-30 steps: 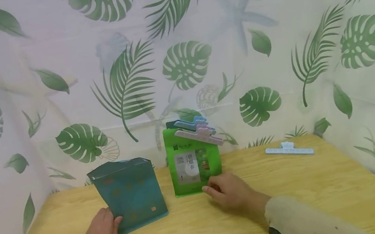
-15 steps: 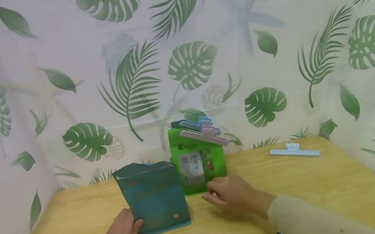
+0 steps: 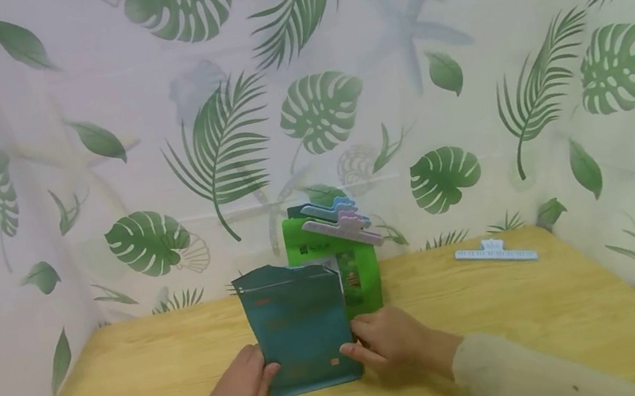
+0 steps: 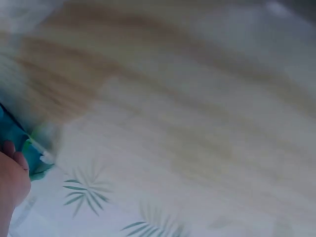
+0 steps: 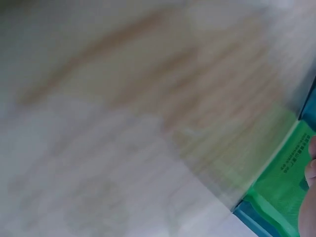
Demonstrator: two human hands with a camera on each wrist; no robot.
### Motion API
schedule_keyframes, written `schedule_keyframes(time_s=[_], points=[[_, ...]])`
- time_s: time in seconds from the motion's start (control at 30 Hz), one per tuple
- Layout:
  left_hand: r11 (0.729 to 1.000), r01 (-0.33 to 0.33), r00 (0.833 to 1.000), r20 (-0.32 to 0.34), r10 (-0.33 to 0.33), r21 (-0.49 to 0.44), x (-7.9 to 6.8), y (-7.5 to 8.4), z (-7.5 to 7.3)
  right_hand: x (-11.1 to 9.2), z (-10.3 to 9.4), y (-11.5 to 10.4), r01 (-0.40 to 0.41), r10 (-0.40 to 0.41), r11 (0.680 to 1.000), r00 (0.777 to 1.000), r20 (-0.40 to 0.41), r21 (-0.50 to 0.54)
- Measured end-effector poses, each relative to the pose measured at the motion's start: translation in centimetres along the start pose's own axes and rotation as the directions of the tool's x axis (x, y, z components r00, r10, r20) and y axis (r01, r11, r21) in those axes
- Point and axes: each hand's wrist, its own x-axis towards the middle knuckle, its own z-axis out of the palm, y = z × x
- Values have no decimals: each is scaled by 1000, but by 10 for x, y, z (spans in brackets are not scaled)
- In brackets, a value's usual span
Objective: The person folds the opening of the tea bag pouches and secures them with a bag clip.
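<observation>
A dark teal pouch [image 3: 301,327] stands upright on the table in the head view, its top edge slightly parted. At its left side edge my left hand [image 3: 236,390] grips it, thumb in front and the other fingers behind. My right hand [image 3: 388,340] pinches the lower right edge of the same pouch, thumb on the front. Close behind stands a bright green tea pouch [image 3: 362,274], partly covered by the teal one. A pink clip [image 3: 342,230] and a blue clip [image 3: 329,210] sit at the top of the pouches at the back. In the right wrist view the green pouch [image 5: 281,177] shows beside my fingers.
Farther right on the wooden table [image 3: 472,333] lies a pale blue clip [image 3: 495,251]. Behind the table hangs a white cloth [image 3: 365,29] with a leaf print, which also runs along both sides.
My left hand has slid the teal pouch to the right, in front of the green pouch. My right hand has left the green pouch and taken hold of the teal pouch's right edge.
</observation>
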Motion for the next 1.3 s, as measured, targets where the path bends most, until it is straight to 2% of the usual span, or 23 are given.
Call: schedule_keyframes(time_s=[0.13, 0.2, 0.27, 0.33, 0.43, 0.53, 0.57, 0.63, 0.7, 0.73, 0.8, 0.87, 0.9, 1.0, 1.1, 1.17, 1.3], points=[[1000, -10, 999, 42, 11, -28, 10, 7, 2, -8, -3, 2, 7, -8, 999, 1000, -9, -51], [999, 14, 997, 72, -10, -49, 16, 10, 2, -12, -5, 4, -6, 6, 998, 1000, -1, -60], [993, 34, 996, 81, -25, -111, 21, 14, 0, -19, -7, 8, -32, 33, 997, 999, 18, -77], [981, 63, 996, 81, -48, -186, 28, 19, -1, -25, -10, 11, -43, 45, 996, 999, 25, -75], [947, 94, 995, 59, -80, -306, 35, 27, -2, -34, -14, 15, -19, 18, 996, 1000, -9, -82], [924, 125, 992, 47, -116, -360, 40, 33, 2, -40, -17, 19, 30, -34, 997, 998, -62, -66], [928, 118, 993, 36, -112, -354, 41, 35, 4, -42, -19, 20, 43, -47, 998, 996, -74, -56], [959, 80, 997, 8, -81, -273, 41, 38, 8, -45, -20, 22, 64, -68, 997, 994, -81, -43], [991, 24, 999, -36, -29, -131, 41, 42, 14, -48, -22, 25, 73, -76, 996, 994, -76, -41], [999, -3, 998, -58, 1, -41, 41, 43, 18, -50, -23, 26, 77, -80, 996, 994, -75, -49], [993, -49, 993, -104, 60, 112, 41, 45, 26, -54, -24, 28, 82, -87, 994, 994, -70, -66], [979, -80, 978, -177, 114, 189, 43, 46, 35, -57, -26, 30, 76, -80, 995, 994, -67, -70], [973, -100, 963, -224, 147, 208, 44, 46, 39, -59, -28, 31, 67, -72, 995, 995, -64, -73], [964, -171, 897, -373, 237, 202, 49, 44, 49, -63, -31, 31, 29, -31, 998, 999, -37, -64], [962, -219, 836, -477, 272, 165, 54, 41, 53, -64, -33, 31, -17, 17, 998, 1000, -12, -55], [964, -222, 820, -506, 266, 147, 54, 39, 54, -61, -32, 30, -31, 30, 998, 999, -12, -61], [968, -197, 810, -531, 249, 155, 50, 35, 51, -53, -27, 30, -37, 35, 996, 999, -24, -87]])
